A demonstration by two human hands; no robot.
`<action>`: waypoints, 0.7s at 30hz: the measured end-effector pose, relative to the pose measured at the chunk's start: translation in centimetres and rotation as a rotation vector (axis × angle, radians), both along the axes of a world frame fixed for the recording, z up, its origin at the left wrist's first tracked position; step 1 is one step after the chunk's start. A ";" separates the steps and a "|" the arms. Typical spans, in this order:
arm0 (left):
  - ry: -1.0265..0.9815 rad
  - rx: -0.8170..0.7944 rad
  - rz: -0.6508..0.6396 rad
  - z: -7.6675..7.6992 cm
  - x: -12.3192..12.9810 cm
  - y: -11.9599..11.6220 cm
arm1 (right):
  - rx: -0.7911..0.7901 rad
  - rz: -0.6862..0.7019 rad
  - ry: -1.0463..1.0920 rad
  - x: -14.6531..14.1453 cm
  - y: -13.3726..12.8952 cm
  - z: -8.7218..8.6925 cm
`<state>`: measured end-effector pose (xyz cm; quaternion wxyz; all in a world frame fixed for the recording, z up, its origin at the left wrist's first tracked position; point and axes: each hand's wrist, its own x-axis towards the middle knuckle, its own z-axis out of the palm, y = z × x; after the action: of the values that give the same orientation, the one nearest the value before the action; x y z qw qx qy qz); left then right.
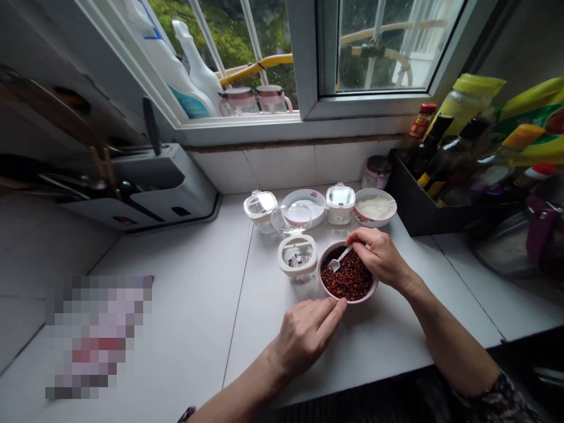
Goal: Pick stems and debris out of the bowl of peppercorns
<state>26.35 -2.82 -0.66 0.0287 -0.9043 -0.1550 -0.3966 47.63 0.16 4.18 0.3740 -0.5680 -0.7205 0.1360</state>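
Observation:
My right hand point(373, 254) pinches the handle of a small white spoon point(335, 264), whose scoop rests on dark red peppercorns point(352, 277). They fill much of a white bowl with a pink rim point(325, 286). Closed at the bowl's near edge, my left hand point(308, 332) grips its rim with the fingertips. Just left of the bowl stands a clear seasoning jar point(298, 271) with its transparent lid point(291, 218) flipped up. A few dark bits show inside it.
Behind are two lidded jars point(259, 207) point(340, 205), a bowl of white grains point(303, 197) and a bowl of off-white powder point(375, 207). A utensil holder point(176, 188) stands left, a black bottle box point(409, 200) right. A blurred-out item point(99, 335) lies on the left counter.

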 end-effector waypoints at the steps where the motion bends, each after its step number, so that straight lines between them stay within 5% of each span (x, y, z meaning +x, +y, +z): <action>1: -0.002 -0.002 0.001 0.0 0.0 0.0 | -0.006 -0.004 0.014 0.0 0.0 0.0; 21: 0.011 -0.003 0.011 0.2 0.0 0.0 | -0.035 -0.013 0.033 0.1 0.0 0.1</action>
<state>26.35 -2.84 -0.44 0.0302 -0.9057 -0.1604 -0.3913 47.71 0.16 4.24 0.3767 -0.5767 -0.7081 0.1554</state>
